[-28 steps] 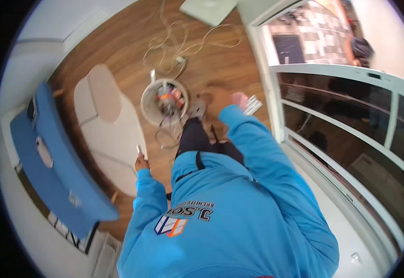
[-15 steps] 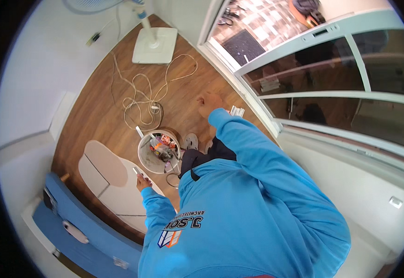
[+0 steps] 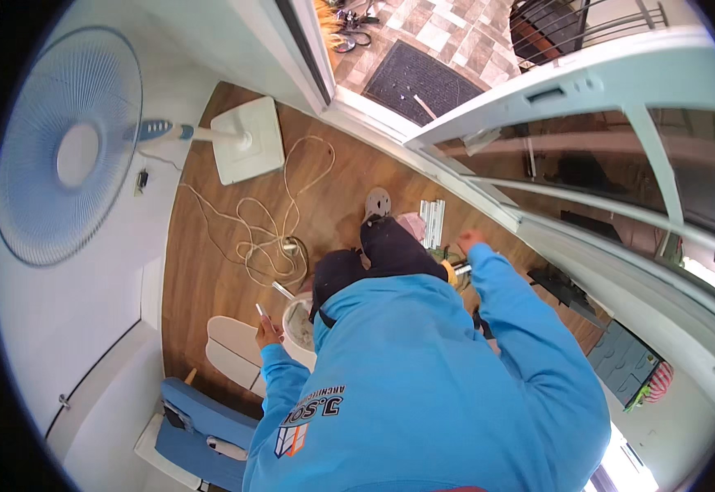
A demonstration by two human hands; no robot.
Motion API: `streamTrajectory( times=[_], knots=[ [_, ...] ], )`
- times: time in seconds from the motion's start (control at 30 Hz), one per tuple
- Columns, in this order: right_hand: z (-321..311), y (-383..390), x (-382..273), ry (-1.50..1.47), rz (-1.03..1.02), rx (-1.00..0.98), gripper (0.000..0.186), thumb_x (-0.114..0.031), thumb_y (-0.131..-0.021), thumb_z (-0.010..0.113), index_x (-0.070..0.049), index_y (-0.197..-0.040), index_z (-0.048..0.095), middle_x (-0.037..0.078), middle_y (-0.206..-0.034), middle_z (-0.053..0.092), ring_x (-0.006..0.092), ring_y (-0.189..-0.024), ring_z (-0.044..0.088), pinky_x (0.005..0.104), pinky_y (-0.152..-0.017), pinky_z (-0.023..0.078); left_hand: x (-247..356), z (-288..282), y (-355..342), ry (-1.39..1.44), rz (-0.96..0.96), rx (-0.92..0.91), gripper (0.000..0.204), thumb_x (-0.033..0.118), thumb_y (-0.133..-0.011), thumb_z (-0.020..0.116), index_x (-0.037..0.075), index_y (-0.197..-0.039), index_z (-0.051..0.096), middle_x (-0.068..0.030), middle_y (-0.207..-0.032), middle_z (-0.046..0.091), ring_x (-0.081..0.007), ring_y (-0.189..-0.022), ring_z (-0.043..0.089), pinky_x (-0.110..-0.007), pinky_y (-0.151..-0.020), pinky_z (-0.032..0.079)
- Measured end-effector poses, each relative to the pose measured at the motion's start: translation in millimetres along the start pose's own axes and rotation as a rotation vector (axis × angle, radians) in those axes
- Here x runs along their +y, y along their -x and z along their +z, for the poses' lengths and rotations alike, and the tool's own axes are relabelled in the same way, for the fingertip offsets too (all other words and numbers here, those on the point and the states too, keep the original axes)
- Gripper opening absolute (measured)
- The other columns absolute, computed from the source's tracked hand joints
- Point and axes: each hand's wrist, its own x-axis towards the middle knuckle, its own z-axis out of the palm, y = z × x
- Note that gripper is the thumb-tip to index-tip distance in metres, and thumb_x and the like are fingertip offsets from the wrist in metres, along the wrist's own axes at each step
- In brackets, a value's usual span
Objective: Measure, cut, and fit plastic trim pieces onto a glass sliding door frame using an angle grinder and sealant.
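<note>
White slim object [image 3: 261, 310], in left hand [image 3: 269, 332], right hand [image 3: 470, 239] well apart

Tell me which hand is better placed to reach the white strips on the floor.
Probably the right hand: in this view it appears close to the white strips, whereas the left hand is farther off and holds a small white object.

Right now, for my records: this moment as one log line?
left hand: holds white stick | right hand: near white strips | bucket: near left hand
</note>
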Motion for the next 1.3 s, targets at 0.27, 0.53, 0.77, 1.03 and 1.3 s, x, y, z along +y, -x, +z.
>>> streamTrajectory(
  times=[0.27,0.53,0.77,1.03,1.3],
  knots=[
    [-24,-10,-30,-0.641,0.229,0.036,0.026,-0.015,-0.078,0.065,-0.002,-0.1,0.064,0.009,-0.083,0.066,0.0147,-0.074,0.061,0.0278,-0.069,0.05,174,75,-53,-0.237,0.222,-0.252,0.049,0.051,-0.086,0.052,0.004,-0.098,0.059,0.0,-0.059,0.047,-0.0071,-0.046,0.042,-0.021,-0.041,0.032],
    [8,38,-120,-0.696,0.165,0.257,0.026,-0.02,-0.075,0.067,-0.006,-0.097,0.065,0.011,-0.089,0.067,0.0226,-0.082,0.064,0.0334,-0.076,0.05,339,191,-128,-0.715,0.439,-0.61,0.043,0.044,-0.092,0.046,0.002,-0.09,0.058,-0.0025,-0.07,0.054,-0.0123,-0.064,0.051,-0.029,-0.057,0.041],
    [64,87,-185,-0.697,0.314,0.181,0.026,-0.02,-0.079,0.064,-0.005,-0.1,0.063,0.01,-0.092,0.066,0.0176,-0.082,0.063,0.0311,-0.074,0.05,406,254,-169,-1.15,0.764,-0.73,0.049,0.047,-0.089,0.048,0.003,-0.105,0.062,-0.0204,-0.092,0.063,-0.0298,-0.088,0.062,-0.042,-0.072,0.047],
    [44,111,-245,-0.812,0.435,0.189,0.034,-0.034,-0.077,0.062,-0.01,-0.102,0.064,0.012,-0.101,0.064,0.0289,-0.094,0.061,0.0372,-0.083,0.048,451,301,-133,-1.191,0.858,-0.766,0.05,0.052,-0.087,0.048,0.008,-0.105,0.064,-0.0168,-0.099,0.065,-0.0332,-0.094,0.061,-0.042,-0.082,0.047],
    [97,192,-197,-0.642,0.569,0.392,0.028,-0.034,-0.079,0.059,-0.017,-0.101,0.065,0.012,-0.096,0.065,0.0308,-0.091,0.062,0.041,-0.082,0.049,426,371,-126,-1.278,0.892,-0.977,0.053,0.053,-0.086,0.048,0.006,-0.107,0.063,-0.0176,-0.103,0.064,-0.0351,-0.099,0.059,-0.041,-0.084,0.045]
  ],
)
